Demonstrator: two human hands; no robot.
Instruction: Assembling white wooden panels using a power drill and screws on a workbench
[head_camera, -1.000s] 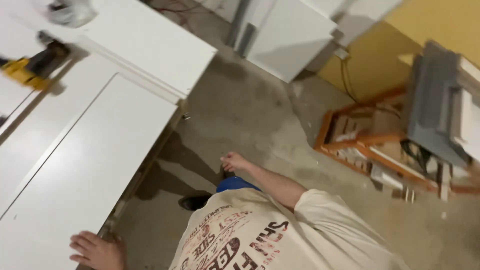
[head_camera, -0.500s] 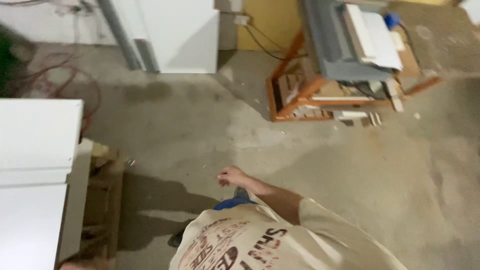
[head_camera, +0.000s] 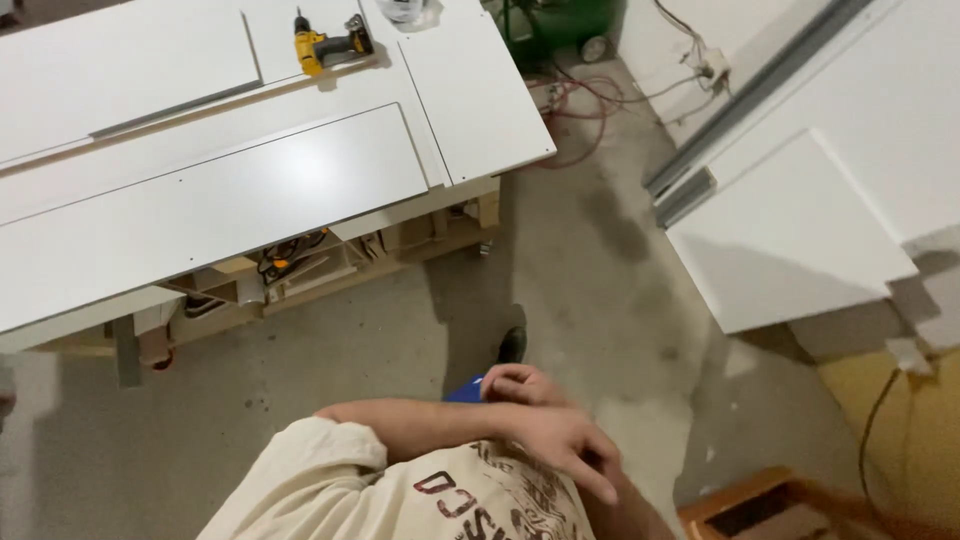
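Both my hands are in front of my chest over a cream printed shirt (head_camera: 400, 495). My left hand (head_camera: 565, 445) reaches across from the left sleeve with its fingers spread, pointing down and to the right, and holds nothing. My right hand (head_camera: 515, 383) lies just behind that wrist with its fingers curled; it is partly hidden. Nothing shows in either hand. Far off on the white workbench top (head_camera: 480, 110) lies a yellow and black cordless drill (head_camera: 325, 42).
A long white panel (head_camera: 230, 200) lies on the bench, with tools on the wooden shelf below (head_camera: 290, 262). White cabinet panels (head_camera: 790, 235) lean at the right. A green machine (head_camera: 560, 25) and cords sit at the back, with a wooden frame (head_camera: 760, 505) at the bottom right.
The view has swung round from the saw stand to the workbench. My left hand has left the panel edge and come across my chest to my right hand.
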